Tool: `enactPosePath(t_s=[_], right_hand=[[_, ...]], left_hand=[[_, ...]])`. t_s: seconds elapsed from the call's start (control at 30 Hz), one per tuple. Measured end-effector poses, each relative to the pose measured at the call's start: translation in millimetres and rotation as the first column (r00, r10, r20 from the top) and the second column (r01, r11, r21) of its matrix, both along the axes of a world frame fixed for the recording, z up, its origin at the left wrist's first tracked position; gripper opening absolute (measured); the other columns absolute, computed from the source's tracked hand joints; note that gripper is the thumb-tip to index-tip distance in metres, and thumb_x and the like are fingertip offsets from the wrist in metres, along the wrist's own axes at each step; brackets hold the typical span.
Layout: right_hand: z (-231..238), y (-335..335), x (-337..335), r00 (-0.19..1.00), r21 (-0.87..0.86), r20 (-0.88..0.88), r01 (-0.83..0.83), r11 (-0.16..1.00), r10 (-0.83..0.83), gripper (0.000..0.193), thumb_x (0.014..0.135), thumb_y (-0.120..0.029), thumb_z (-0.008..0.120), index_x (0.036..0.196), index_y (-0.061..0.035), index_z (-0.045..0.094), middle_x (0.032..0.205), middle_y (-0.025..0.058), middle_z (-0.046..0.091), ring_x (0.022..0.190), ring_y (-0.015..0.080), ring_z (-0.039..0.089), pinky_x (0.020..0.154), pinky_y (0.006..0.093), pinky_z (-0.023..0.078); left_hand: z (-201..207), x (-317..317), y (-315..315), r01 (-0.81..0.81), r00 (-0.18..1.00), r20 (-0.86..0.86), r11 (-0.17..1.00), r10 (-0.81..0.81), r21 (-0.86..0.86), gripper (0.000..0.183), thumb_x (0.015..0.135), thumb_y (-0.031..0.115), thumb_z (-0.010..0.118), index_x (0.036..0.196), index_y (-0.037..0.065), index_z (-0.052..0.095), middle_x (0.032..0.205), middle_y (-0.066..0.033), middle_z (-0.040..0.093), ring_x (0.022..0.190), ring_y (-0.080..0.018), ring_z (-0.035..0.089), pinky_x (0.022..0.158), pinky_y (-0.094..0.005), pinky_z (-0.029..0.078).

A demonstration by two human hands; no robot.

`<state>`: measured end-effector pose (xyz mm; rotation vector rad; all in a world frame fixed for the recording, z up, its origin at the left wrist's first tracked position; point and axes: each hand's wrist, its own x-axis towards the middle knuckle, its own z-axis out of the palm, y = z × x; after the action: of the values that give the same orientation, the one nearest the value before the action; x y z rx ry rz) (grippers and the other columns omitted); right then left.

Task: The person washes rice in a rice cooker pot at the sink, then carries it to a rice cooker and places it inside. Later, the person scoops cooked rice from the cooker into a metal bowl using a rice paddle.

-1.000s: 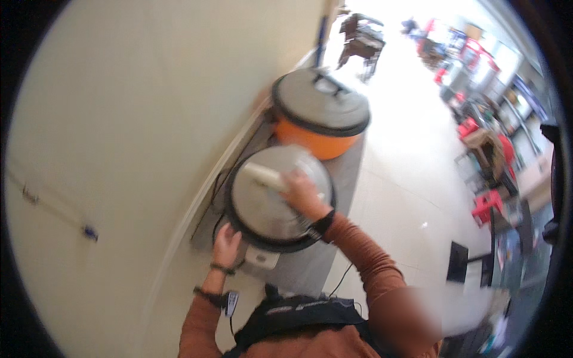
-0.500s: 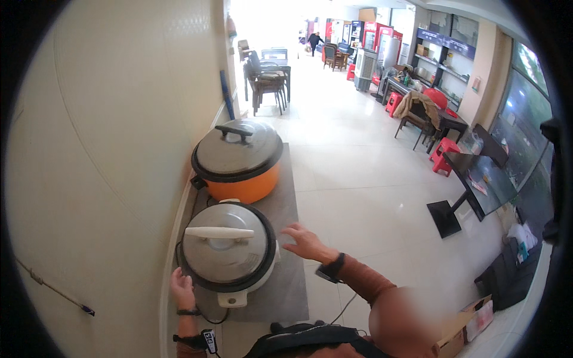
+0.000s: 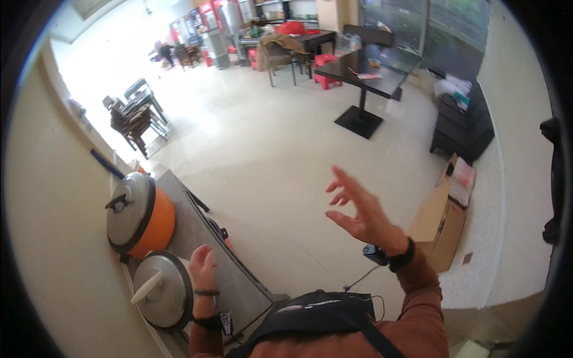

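My right hand (image 3: pixel 365 213) is raised over the tiled floor, its fingers spread and nothing in them. My left hand (image 3: pixel 203 264) hovers beside the smaller rice cooker, with its fingers loosely bent and holding nothing that I can see. That cooker has a silver lid (image 3: pixel 161 290) with a pale bar handle; my left arm hides part of its body. Beyond it stands a large orange cooker (image 3: pixel 156 221) with a dark-rimmed metal lid. Both cookers rest on a grey tabletop (image 3: pixel 224 271) along the left wall, and both lids are on.
A black pedestal table (image 3: pixel 382 68) stands ahead to the right, with a red stool (image 3: pixel 327 74) beside it. An open cardboard box (image 3: pixel 439 224) is at my right, near a dark sofa (image 3: pixel 462 122). Stacked chairs (image 3: pixel 138 116) stand far left.
My view has turned right, so the cookers sit farther left. My right hand has moved away from the smaller cooker and out over the floor; my left hand is now on the cooker's right side.
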<state>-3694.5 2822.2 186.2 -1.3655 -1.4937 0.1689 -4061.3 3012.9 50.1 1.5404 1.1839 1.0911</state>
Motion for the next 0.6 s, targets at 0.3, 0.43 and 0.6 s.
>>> enactPosePath(t_s=[0.3, 0.43, 0.6], right_hand=[[161, -112, -91, 0.776, -0.005, 0.528, 0.41, 0.912, -0.346, 0.033, 0.081, -0.022, 0.069, 0.099, 0.0, 0.052, 0.099, 0.0127, 0.055, 0.09, 0.0217, 0.055, 0.084, 0.0385, 0.045], [147, -124, -108, 0.691, 0.481, 0.549, 0.198, 0.854, -0.469, 0.037, 0.088, -0.02, 0.062, 0.116, -0.0033, 0.044, 0.109, 0.0167, 0.049, 0.083, 0.0264, 0.059, 0.066, 0.0337, 0.05], [78, -159, -82, 0.456, 0.835, 0.392, 0.189, 0.517, -0.799, 0.044, 0.089, -0.014, 0.059, 0.126, -0.0034, 0.036, 0.108, 0.0205, 0.048, 0.07, 0.0289, 0.061, 0.051, 0.0308, 0.054]], left_hand=[[-31, 186, -13, 0.623, 0.772, -0.169, 0.783, -0.613, 0.008, 0.023, 0.084, 0.007, 0.063, 0.107, 0.009, 0.063, 0.098, -0.0045, 0.066, 0.085, -0.0152, 0.062, 0.077, -0.0318, 0.051], [-29, 210, -58, 0.812, 0.584, -0.159, 0.572, -0.796, 0.116, 0.022, 0.087, 0.007, 0.059, 0.108, 0.007, 0.06, 0.102, -0.0068, 0.061, 0.09, -0.0181, 0.06, 0.079, -0.0324, 0.05], [-46, 192, -68, 0.885, 0.453, -0.234, 0.465, -0.86, 0.008, 0.021, 0.087, 0.01, 0.057, 0.107, 0.006, 0.061, 0.103, -0.0103, 0.061, 0.092, -0.0215, 0.06, 0.081, -0.0356, 0.05]])
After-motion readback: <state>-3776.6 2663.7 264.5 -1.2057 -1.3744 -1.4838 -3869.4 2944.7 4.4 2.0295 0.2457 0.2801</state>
